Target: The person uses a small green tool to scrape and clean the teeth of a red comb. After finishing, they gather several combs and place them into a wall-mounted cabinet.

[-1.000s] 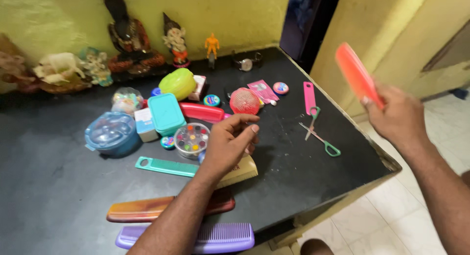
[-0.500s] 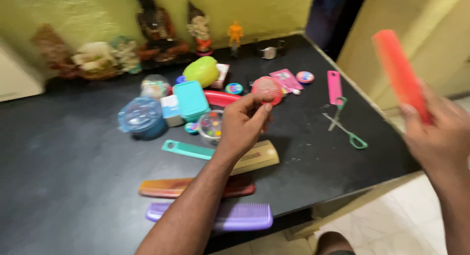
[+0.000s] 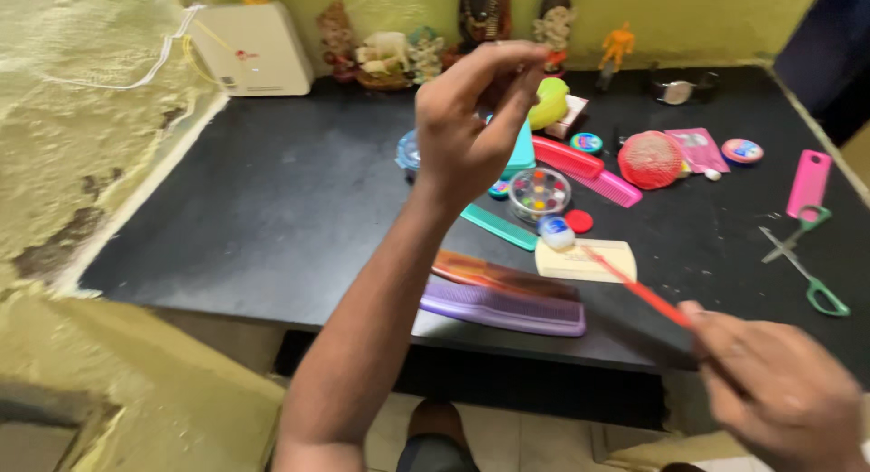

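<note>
Two hands: both raised over a cluttered black tabletop (image 3: 272,209), seen from above.
Left hand (image 3: 471,119): lifted high over the middle of the table, thumb and fingertips pinched together; whether anything small sits in the pinch I cannot tell.
Right hand (image 3: 779,390): near right corner, blurred, clenched round the end of an orange-red comb (image 3: 634,286) that slants up and left, its far tip over the cream card (image 3: 584,259).
Below the left hand: teal box (image 3: 521,150), round clear case of coloured beads (image 3: 539,191), teal comb (image 3: 498,227); all lying flat, untouched.
Near edge: purple comb (image 3: 503,307) and brown comb (image 3: 503,274) side by side, close to the table's front lip.
Right side: green-handled scissors (image 3: 807,264) open, pink comb (image 3: 809,184) beyond them, red mesh ball (image 3: 650,159) further left.
Handling judgement: the comb is held at its very end, so a firmer, shorter grip would steady the tip; keep the pinch closed and level.
Edges: front lip lies just under the right wrist; anything dropped there likely goes to the floor.
Open room: the left half of the table is bare; far row holds figurines (image 3: 480,14) and a white box (image 3: 249,51).
</note>
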